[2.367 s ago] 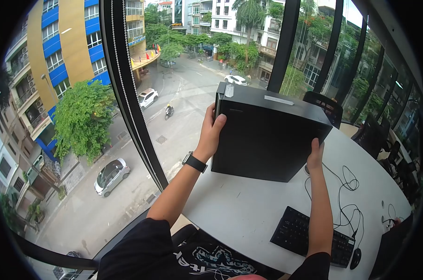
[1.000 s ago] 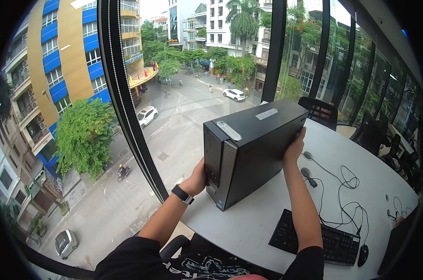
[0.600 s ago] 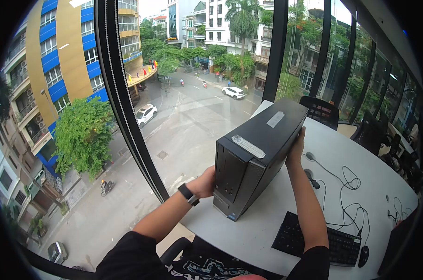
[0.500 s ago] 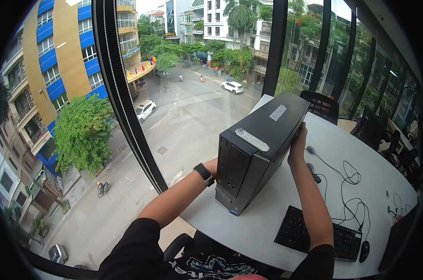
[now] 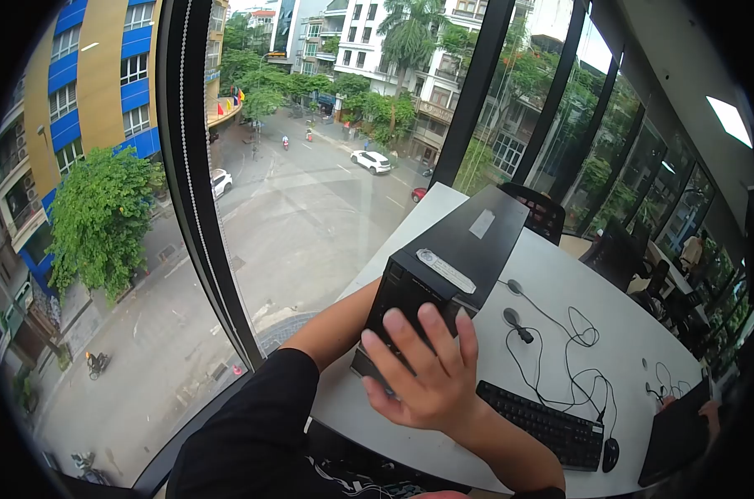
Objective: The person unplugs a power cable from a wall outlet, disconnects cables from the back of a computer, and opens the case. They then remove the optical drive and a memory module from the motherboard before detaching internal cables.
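A black desktop computer tower stands upright on the white table, with two pale labels on its top. My right hand is raised before the lower front of the tower, fingers spread and holding nothing. It covers part of the front panel. My left forearm reaches along the tower's left side. My left hand is hidden behind the case.
A black keyboard and a mouse lie on the white table. Loose black cables trail near two round cable grommets. Another person's hand is at a dark flat panel. Tall windows border the table's left.
My right hand has left the tower's right side and come round to its front, opening. My left hand has gone further behind the left side. The view has shifted right.
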`<state>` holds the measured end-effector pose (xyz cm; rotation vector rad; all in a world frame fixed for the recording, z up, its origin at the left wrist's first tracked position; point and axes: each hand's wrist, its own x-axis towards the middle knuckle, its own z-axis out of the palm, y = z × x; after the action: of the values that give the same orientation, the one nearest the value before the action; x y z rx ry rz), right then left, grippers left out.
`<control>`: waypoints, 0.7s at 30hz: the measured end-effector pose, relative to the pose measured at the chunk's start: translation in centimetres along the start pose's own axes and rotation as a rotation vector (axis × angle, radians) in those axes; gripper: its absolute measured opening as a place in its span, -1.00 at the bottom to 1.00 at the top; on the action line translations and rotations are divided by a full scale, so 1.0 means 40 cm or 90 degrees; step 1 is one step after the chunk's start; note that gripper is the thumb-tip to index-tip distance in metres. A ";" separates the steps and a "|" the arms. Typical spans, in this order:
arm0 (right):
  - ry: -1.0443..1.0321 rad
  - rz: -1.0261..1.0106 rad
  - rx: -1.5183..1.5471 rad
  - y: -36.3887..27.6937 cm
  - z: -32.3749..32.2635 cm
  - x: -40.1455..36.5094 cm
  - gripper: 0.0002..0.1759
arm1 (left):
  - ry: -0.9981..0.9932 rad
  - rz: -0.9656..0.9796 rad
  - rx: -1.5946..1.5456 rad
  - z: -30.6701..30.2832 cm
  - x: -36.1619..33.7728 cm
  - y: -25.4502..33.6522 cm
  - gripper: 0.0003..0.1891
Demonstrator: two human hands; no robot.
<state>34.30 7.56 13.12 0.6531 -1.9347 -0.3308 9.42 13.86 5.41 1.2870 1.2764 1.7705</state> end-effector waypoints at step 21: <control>0.092 0.028 -0.129 0.056 0.080 -0.083 -0.75 | 0.190 0.081 0.017 -0.206 -0.030 0.023 -0.26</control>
<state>31.85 11.13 10.34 0.4863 -1.7484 -0.4341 2.19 9.60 5.28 1.1714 1.4076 2.1032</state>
